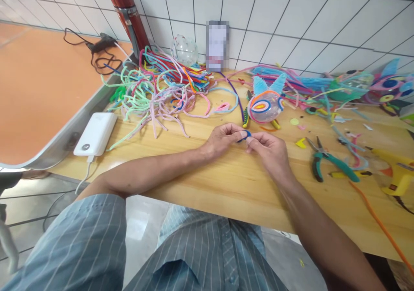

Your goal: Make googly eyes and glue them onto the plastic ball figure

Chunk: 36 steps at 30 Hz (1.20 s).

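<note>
Between the fingertips of both hands is a small coil of dark blue pipe cleaner (245,135). My left hand (223,139) pinches it from one side, and my right hand (269,151) grips its other side with thumb and fingers. Part of the coil is hidden by the fingers. Just beyond the hands sits a clear ball (265,110) decorated with blue pipe-cleaner ears and an orange, white and blue coiled eye. A long purple pipe cleaner (237,97) lies behind the hands, near green-and-yellow tool handles (246,117).
A heap of pipe cleaners (155,92) covers the back left, beside a red thermos (127,19). A white power bank (96,133) lies on the left. To the right are teal pliers (334,164), a yellow glue gun (396,168) and scraps. A phone (217,45) leans against the tiled wall.
</note>
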Each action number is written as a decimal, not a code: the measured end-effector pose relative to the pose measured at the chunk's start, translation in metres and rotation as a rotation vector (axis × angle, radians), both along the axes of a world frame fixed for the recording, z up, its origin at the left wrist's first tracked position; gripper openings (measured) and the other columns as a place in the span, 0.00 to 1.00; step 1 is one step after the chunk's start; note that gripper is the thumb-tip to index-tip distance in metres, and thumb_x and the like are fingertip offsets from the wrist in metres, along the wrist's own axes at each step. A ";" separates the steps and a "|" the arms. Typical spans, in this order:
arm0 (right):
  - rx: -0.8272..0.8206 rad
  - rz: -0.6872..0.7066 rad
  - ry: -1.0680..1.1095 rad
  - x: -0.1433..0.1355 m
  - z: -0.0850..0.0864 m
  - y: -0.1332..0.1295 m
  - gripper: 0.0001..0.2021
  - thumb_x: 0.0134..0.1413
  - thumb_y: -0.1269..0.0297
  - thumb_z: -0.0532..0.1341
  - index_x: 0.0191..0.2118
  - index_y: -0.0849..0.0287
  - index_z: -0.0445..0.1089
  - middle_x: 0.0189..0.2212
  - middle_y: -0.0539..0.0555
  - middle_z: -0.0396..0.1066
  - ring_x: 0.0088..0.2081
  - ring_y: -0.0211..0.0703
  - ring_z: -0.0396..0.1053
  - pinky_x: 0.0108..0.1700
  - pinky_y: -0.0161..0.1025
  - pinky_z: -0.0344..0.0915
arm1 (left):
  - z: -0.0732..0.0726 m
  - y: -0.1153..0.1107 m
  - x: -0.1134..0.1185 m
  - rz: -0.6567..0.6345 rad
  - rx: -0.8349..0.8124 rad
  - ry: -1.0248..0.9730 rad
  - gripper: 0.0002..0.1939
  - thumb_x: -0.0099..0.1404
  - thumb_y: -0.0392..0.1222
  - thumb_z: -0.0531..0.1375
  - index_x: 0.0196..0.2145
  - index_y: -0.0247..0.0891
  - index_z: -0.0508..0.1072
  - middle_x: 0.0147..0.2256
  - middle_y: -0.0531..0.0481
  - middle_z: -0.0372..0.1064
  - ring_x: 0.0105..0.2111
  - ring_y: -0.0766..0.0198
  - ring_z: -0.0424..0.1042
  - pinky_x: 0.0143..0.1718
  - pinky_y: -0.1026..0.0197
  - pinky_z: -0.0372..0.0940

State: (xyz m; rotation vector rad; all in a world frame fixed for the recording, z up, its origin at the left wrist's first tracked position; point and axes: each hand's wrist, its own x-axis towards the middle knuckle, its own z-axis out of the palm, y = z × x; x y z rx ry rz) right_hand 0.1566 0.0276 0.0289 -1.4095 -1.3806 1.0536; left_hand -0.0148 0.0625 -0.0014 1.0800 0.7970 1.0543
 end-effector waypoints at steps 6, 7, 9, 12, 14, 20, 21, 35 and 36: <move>0.046 0.003 -0.121 0.003 -0.002 -0.001 0.11 0.54 0.54 0.67 0.32 0.56 0.75 0.23 0.50 0.76 0.25 0.42 0.73 0.33 0.39 0.68 | 0.000 0.002 0.000 -0.028 0.040 0.046 0.24 0.54 0.58 0.74 0.32 0.34 0.77 0.30 0.52 0.76 0.32 0.68 0.69 0.41 0.62 0.65; 0.056 0.004 -0.164 0.004 -0.003 -0.001 0.11 0.54 0.54 0.66 0.32 0.56 0.75 0.22 0.50 0.76 0.25 0.42 0.73 0.32 0.39 0.67 | -0.001 0.004 -0.001 -0.044 0.071 0.074 0.23 0.54 0.57 0.74 0.33 0.34 0.77 0.31 0.52 0.76 0.32 0.68 0.70 0.40 0.62 0.65; 0.076 0.005 -0.240 0.007 -0.004 0.000 0.10 0.55 0.54 0.66 0.32 0.56 0.74 0.22 0.49 0.76 0.24 0.41 0.72 0.32 0.39 0.66 | -0.003 0.007 -0.002 -0.058 0.142 0.137 0.20 0.55 0.54 0.73 0.33 0.33 0.78 0.31 0.51 0.76 0.32 0.68 0.69 0.39 0.62 0.65; 0.067 0.022 -0.240 0.008 -0.005 0.001 0.11 0.55 0.53 0.66 0.33 0.57 0.75 0.22 0.50 0.76 0.25 0.41 0.72 0.32 0.39 0.66 | -0.006 0.009 -0.004 -0.033 0.200 0.205 0.18 0.57 0.53 0.72 0.32 0.33 0.79 0.30 0.51 0.75 0.31 0.68 0.68 0.37 0.63 0.63; 0.048 0.041 -0.183 0.007 -0.004 0.002 0.12 0.55 0.52 0.66 0.34 0.57 0.75 0.23 0.50 0.77 0.26 0.42 0.73 0.33 0.38 0.67 | -0.006 0.010 -0.004 -0.032 0.177 0.205 0.21 0.56 0.56 0.73 0.31 0.33 0.79 0.29 0.51 0.75 0.31 0.68 0.68 0.36 0.63 0.63; 0.032 -0.007 -0.103 0.013 0.000 0.006 0.10 0.55 0.55 0.67 0.33 0.56 0.75 0.23 0.49 0.76 0.26 0.40 0.71 0.35 0.38 0.68 | 0.009 0.012 -0.008 -0.024 0.173 0.213 0.26 0.61 0.65 0.68 0.31 0.35 0.78 0.28 0.51 0.72 0.30 0.67 0.66 0.37 0.62 0.63; 0.011 -0.027 -0.087 0.014 0.000 0.008 0.09 0.54 0.55 0.67 0.34 0.56 0.75 0.22 0.50 0.76 0.26 0.40 0.71 0.35 0.39 0.68 | 0.011 0.013 -0.009 0.017 0.181 0.222 0.26 0.63 0.65 0.67 0.30 0.35 0.77 0.26 0.53 0.70 0.29 0.67 0.64 0.35 0.62 0.62; -0.142 0.032 0.076 0.016 -0.004 0.012 0.13 0.47 0.52 0.71 0.29 0.56 0.74 0.19 0.49 0.72 0.22 0.38 0.68 0.29 0.37 0.66 | -0.004 0.001 -0.005 -0.016 0.370 0.270 0.24 0.63 0.51 0.69 0.53 0.36 0.76 0.36 0.51 0.73 0.27 0.70 0.64 0.32 0.64 0.61; -0.122 0.025 0.036 0.017 -0.005 0.013 0.13 0.48 0.52 0.71 0.29 0.56 0.74 0.19 0.49 0.72 0.22 0.38 0.68 0.29 0.37 0.66 | -0.003 0.003 -0.006 -0.002 0.350 0.249 0.22 0.65 0.52 0.67 0.51 0.36 0.77 0.35 0.51 0.73 0.29 0.69 0.66 0.34 0.63 0.62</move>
